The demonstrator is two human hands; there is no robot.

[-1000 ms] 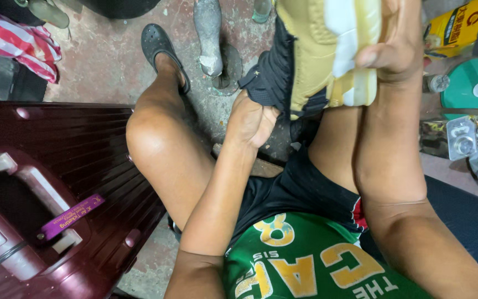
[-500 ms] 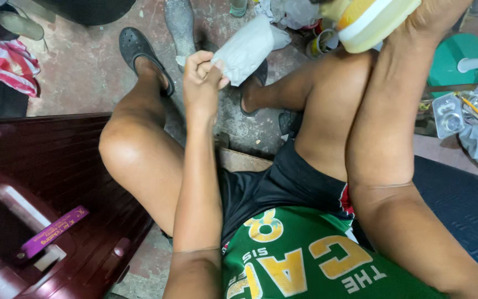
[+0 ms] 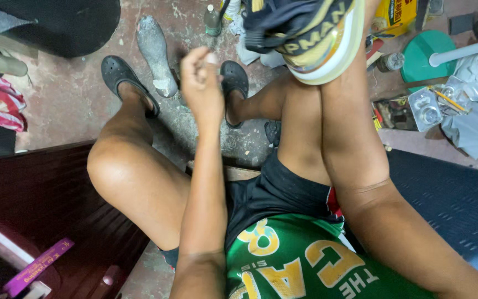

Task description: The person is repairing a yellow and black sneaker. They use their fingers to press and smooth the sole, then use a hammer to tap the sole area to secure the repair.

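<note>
My right hand point(image 3: 365, 25) is raised at the top of the view and grips a black and gold sneaker point(image 3: 305, 33) with a cream sole. The shoe hides most of that hand. My left hand point(image 3: 200, 83) is lifted in front of me, just left of the sneaker. Its fingers are pinched together and nothing shows between them. Both hands hang above my bare knees, and I sit with a black clog on each foot point(image 3: 118, 72).
A grey shoe insert point(image 3: 153, 52) lies on the stained floor between the clogs. A maroon suitcase point(image 3: 34, 205) lies open at left. A green round lid point(image 3: 419, 58), a yellow can point(image 3: 396, 16) and clear plastic packaging point(image 3: 427, 108) crowd the upper right. A dark mat point(image 3: 455, 205) lies at right.
The whitish wad that my left hand held half a second ago is gone from view. The sneaker has turned so its side and sole face me. My left hand has lifted from my knee.
</note>
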